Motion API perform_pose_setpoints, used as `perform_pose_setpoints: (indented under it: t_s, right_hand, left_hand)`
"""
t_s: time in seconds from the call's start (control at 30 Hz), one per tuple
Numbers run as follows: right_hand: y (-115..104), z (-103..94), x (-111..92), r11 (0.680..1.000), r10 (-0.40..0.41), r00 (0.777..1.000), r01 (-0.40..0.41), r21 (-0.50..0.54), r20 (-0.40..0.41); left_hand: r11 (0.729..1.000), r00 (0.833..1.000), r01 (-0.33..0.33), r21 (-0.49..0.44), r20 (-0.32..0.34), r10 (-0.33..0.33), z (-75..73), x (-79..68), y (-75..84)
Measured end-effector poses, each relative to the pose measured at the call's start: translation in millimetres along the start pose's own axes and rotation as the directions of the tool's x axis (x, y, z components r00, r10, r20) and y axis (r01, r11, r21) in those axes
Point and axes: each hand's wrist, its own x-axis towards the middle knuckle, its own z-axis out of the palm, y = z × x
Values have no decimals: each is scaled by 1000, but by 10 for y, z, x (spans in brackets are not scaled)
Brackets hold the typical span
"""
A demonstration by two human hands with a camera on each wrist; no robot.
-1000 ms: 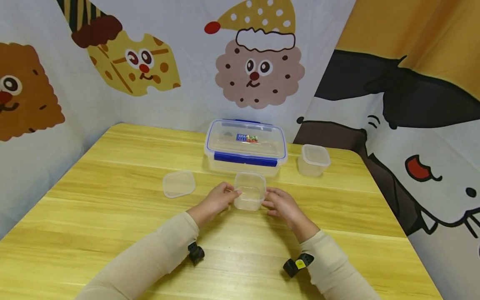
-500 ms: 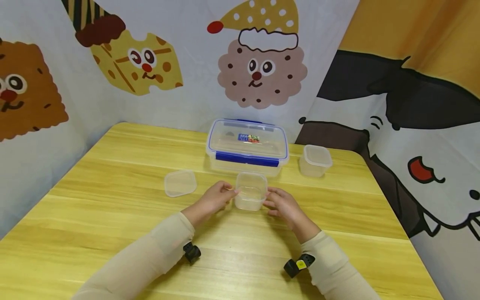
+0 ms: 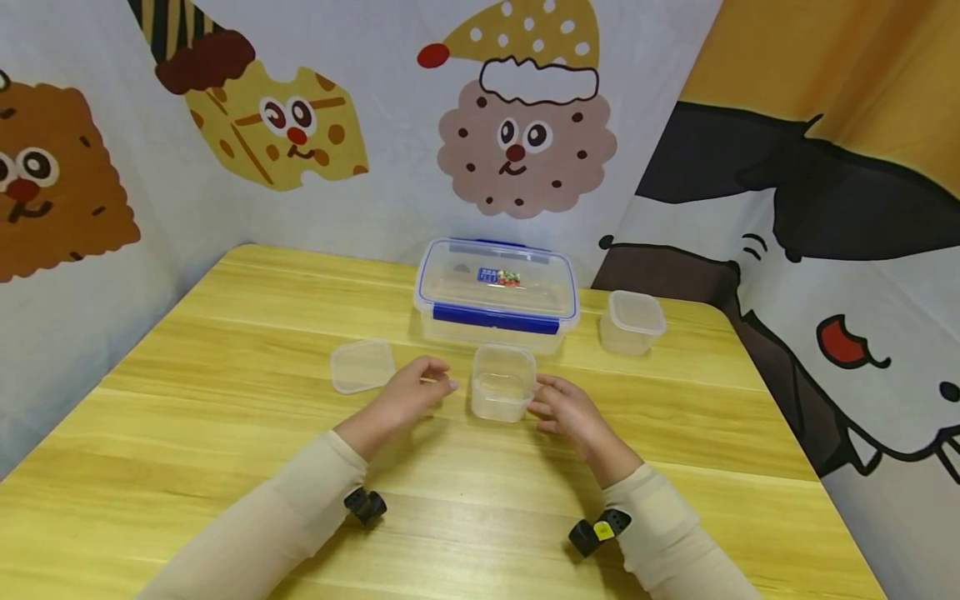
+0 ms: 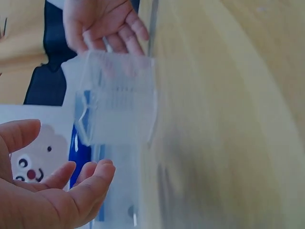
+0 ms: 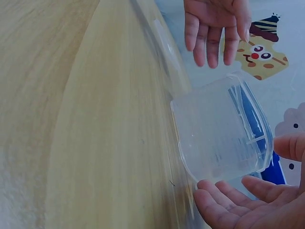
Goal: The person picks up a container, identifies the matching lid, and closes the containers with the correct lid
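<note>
A clear square plastic container [image 3: 502, 396], uncovered, stands on the table in front of a larger box. To its left is my left hand [image 3: 411, 392], its fingers apart from the container and nothing in them. In the left wrist view a gap shows between these left fingers [image 4: 95, 183] and the container wall. My right hand [image 3: 573, 421] rests its fingertips along the container's right side. The right wrist view has the right thumb [image 5: 288, 146] beside the rim, the fingers relaxed against the wall. A flat translucent lid [image 3: 362, 365] lies beyond the left hand, near its knuckles.
Behind the container stands a large clear storage box [image 3: 495, 287] with blue clips, its lid on. A second small container [image 3: 632, 323], covered by a lid, stands at the back right. Cartoon-printed cloth [image 3: 397, 125] hangs behind the wooden table [image 3: 480, 517].
My left hand has let go of the small container and moved left, towards the lid. The right hand stays at the container's side, and the container stands in the same place.
</note>
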Motion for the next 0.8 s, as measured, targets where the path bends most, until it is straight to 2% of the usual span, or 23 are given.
perform_pose_setpoints:
  t_s: [0.13,0.33,0.47,0.8]
  right_hand:
    - [-2,12,-5,1000,-2,1000,2,3,-13]
    - [7,16,-3,1000,-10,1000,10,-4,-18]
    - [10,14,-2,1000,-16,1000,16,-4,-17]
    - [2,21,-11,1000,-7,1000,7,-13,-20]
  left_hand:
    - [1000,999,-15,-28,-30,15,-134,-7,-4]
    - [999,998,1,-53,-69,-5,-319,1,-23]
    - [998,996,-20,-66,-92,14,-444,-12,-23]
    - [1000,983,-16,-19,-182,12,-748,-14,-85]
